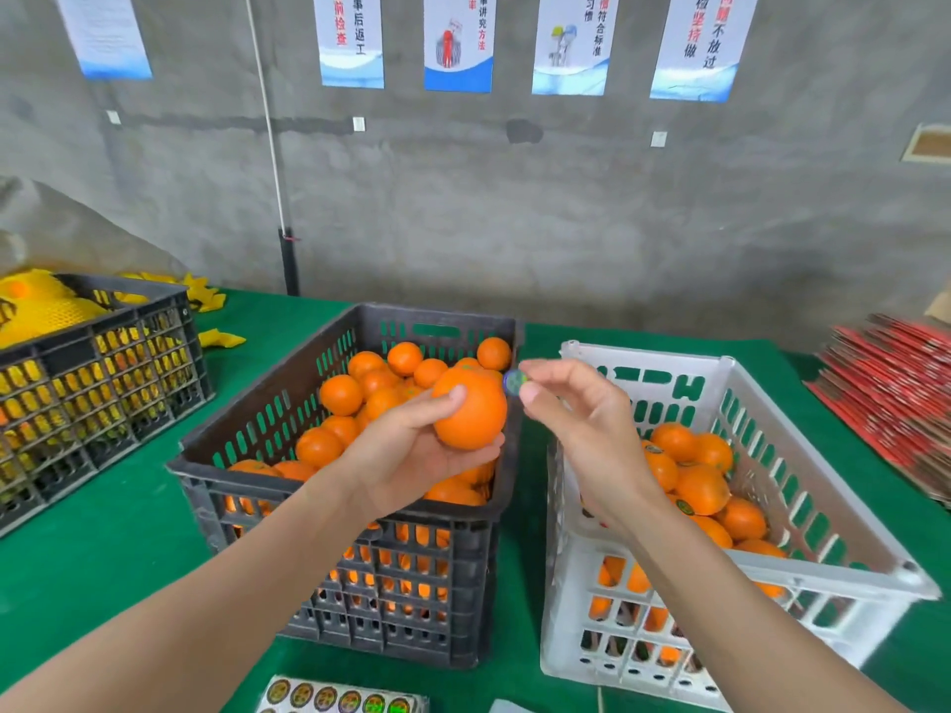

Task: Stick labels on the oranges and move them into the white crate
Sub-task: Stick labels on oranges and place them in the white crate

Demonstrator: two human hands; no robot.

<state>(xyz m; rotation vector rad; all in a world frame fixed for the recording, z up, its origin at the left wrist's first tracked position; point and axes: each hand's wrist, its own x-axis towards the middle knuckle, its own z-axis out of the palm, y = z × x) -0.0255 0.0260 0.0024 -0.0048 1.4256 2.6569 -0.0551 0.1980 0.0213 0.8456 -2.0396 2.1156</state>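
The left hand (411, 455) holds one orange (471, 409) up above the black crate (242, 486), its fingers (455, 393) curled round the fruit from below and from the side. The right hand (576, 419) is raised just beside it, thumb and forefinger closed in a narrow pinch on a small round label (513, 379). The label sits right at the orange's upper right edge; whether it touches the peel I cannot tell.

The black crate is well filled with loose oranges (342, 396), and the left forearm crosses its near rim. The white crate (833, 571) stands close to its right, with a narrow gap of green worktop (103, 558) between them. It holds a smaller heap of oranges (700, 486), several showing round labels. The right forearm reaches over its near left corner.

A label sheet (339, 699) lies at the near edge of the worktop, in front of the black crate. At the far left stands a second dark crate (103, 362) with yellow foam nets (46, 306) in it. A stack of red flat cartons (895, 393) lies at the far right. Posters (458, 43) hang on the grey wall behind.
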